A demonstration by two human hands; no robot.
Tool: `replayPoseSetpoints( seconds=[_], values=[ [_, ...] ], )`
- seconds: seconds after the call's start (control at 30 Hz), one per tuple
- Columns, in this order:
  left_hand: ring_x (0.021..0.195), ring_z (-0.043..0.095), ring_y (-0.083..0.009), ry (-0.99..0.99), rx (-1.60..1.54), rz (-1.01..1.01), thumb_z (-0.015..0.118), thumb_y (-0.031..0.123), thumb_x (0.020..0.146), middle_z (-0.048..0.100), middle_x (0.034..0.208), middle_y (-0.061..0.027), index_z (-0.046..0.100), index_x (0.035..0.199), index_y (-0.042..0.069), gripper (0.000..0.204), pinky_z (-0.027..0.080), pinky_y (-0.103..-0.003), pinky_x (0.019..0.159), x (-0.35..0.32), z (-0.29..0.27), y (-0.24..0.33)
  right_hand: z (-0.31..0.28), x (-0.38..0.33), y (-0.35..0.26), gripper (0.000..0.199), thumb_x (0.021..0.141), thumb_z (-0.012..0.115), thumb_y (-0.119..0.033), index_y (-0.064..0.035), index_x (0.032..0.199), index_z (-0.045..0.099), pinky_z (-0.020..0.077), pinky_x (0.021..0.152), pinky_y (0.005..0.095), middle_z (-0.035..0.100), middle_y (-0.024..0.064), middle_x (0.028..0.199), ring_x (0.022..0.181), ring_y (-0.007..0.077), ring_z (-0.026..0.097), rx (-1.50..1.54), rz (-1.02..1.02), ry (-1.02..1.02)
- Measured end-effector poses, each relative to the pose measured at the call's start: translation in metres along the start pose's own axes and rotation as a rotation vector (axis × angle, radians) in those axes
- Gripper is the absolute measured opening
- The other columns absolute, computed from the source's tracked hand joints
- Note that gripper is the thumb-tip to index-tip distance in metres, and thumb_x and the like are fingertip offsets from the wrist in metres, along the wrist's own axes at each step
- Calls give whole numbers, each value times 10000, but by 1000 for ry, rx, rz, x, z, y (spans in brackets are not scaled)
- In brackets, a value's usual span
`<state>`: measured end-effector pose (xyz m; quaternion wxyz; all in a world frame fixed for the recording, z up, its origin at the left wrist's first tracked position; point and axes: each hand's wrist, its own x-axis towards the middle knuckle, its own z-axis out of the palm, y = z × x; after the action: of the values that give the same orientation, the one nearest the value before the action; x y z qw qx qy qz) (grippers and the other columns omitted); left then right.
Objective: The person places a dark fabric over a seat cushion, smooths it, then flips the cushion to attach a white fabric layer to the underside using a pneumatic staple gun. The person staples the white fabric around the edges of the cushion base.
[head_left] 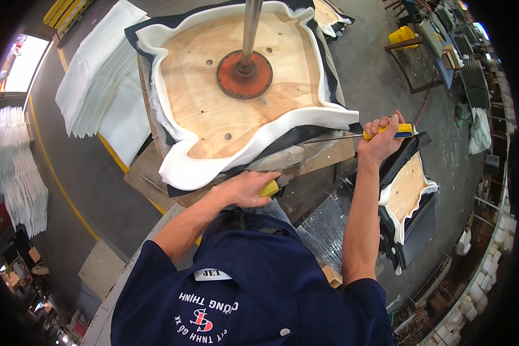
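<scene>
left hand: closed around a yellow-handled tool, low centre of frame, pressed up against the near edge of the seat; tool tip hidden under the foam, kind of tool cannot be told.
right hand: fisted tight on the yellow handle of a screwdriver, right of centre, forearm raised from the lower edge.
screwdriver axis: long axis nearly level across the frame; thin shaft is pointed leftward from the right fist toward the seat's near right edge, tip lost in the dark cover fold.
seat: plywood board turned underside up, upper centre; holes seen in the wood.
foam: white padding wrapped up over the board rim all round, thickest along the near edge.
cover: dark fabric under the foam, shown along the near and right edges.
key relation: the near seat edge lies between the two hands; left hand is touching it from below, right hand is held just beside its right corner, so the shaft spans the gap. Left hand is the nearer one.
post: metal pole on a rusty red disc, pressed onto the board's middle.
bench: wooden block under the seat.
second seat: lower right, wood side up, apart from both hands.
foam sheets: white stack, upper left.
</scene>
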<state>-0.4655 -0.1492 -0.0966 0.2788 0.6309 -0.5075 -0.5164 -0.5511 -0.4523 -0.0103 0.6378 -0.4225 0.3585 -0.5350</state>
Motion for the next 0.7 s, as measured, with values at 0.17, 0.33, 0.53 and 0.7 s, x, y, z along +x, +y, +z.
replayPoseSetpoints(
  seconds=[0.17,0.33,0.53,0.7],
  values=[
    [1085,626,-444,-10,10,-13,700,266,833,627,1195,-295,382,1486,25,765,510,-453,951,-1,-2,1,0,2,2,186,987,631,-184,-124,1141,544,371,415,259,484,-1,655,454,82,413,7,18,-3],
    [1090,623,-449,0,21,-9,700,269,836,626,1196,-297,382,1487,31,763,509,-456,952,-2,2,-3,-6,9,6,192,968,650,-192,-142,1127,554,369,439,264,478,-6,681,482,86,418,27,93,68],
    [1098,620,-451,-14,20,-4,695,276,841,624,1206,-299,380,1489,34,760,509,-455,956,-3,-2,0,-22,17,12,189,962,646,-208,-160,1123,559,359,457,265,470,-11,708,505,90,417,72,161,120],
    [1102,619,-452,-46,37,-31,693,278,843,616,1227,-299,377,1493,39,762,509,-453,958,-1,-2,0,-21,15,-2,180,983,625,-212,-121,1124,559,321,447,252,430,-14,711,516,78,365,101,188,154]
  ],
)
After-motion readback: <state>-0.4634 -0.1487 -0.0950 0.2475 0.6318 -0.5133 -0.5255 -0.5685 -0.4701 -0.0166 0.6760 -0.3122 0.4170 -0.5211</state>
